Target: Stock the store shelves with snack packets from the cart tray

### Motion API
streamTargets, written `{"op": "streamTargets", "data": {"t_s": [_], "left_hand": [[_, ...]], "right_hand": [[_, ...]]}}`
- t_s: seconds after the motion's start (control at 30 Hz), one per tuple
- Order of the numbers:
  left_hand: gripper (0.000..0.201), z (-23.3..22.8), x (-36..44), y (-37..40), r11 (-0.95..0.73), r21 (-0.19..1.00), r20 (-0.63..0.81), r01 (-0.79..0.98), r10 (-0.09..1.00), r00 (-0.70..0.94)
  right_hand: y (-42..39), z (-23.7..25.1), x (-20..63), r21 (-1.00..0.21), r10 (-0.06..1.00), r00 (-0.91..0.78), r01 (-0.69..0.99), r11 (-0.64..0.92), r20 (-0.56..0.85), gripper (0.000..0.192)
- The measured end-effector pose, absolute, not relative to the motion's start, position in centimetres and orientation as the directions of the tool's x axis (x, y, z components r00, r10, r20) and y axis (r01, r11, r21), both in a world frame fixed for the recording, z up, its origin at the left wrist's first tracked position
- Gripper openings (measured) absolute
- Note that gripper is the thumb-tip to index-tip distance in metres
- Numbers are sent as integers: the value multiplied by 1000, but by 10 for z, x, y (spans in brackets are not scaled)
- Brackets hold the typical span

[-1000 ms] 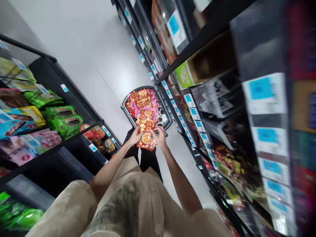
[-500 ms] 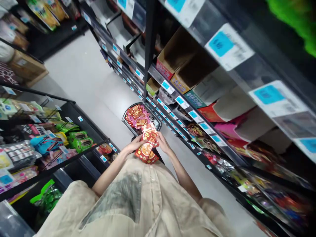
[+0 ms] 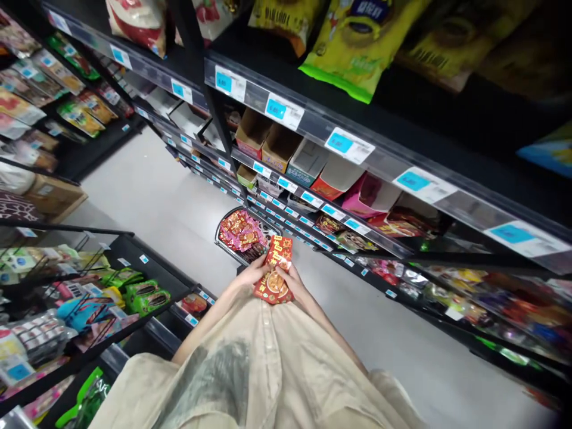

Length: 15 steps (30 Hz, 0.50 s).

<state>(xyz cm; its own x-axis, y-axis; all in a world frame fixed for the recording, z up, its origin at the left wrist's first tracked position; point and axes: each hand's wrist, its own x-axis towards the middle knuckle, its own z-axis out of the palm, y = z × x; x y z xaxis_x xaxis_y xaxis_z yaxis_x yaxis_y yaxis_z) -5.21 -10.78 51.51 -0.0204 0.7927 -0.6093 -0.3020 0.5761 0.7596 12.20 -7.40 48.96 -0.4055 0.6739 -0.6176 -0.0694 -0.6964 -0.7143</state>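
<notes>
Several red snack packets [image 3: 274, 287], printed with a bowl of food and yellow lettering, are gathered in a stack in front of my shirt. My left hand [image 3: 252, 273] is closed on the stack's left edge. From the other side my right hand [image 3: 292, 279] grips the packets, its thumb lying across their front. Just beyond my hands a black-rimmed basket [image 3: 217, 233] holds red and pink packets [image 3: 243, 231] and some dark ones; the stack hides its near right part.
On the right rises a tall shelf with price tags [image 3: 339, 143], opened cartons [image 3: 308, 162] and yellow snack bags [image 3: 357, 42]. To the left, a lower rack carries green packs [image 3: 145, 296] and other goods. Pale floor [image 3: 147, 173] runs between them.
My view has turned toward the right shelf, bringing the yellow bags into sight. The red packets sit more neatly together, and my right hand has come lower and closer to my left.
</notes>
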Motion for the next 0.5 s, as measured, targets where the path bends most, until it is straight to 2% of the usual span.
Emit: {"op": "streamTargets", "data": {"t_s": [0.13,0.2,0.37,0.5], "left_hand": [[40,523,-66,-115,610,739,-628,-285,778,35],[46,522,-68,-125,630,722,-646,-286,762,47],[55,507,-49,-151,634,661,-660,-401,746,92],[61,499,-30,-155,580,755,-608,-305,794,6]], "right_hand": [[-84,488,128,-701,704,-352,-160,-694,-617,54],[-91,487,131,-696,720,-330,-211,-687,-610,52],[-99,488,141,-611,727,-233,-414,-675,-646,47],[-98,484,148,-599,737,-147,-490,-634,-660,49]]}}
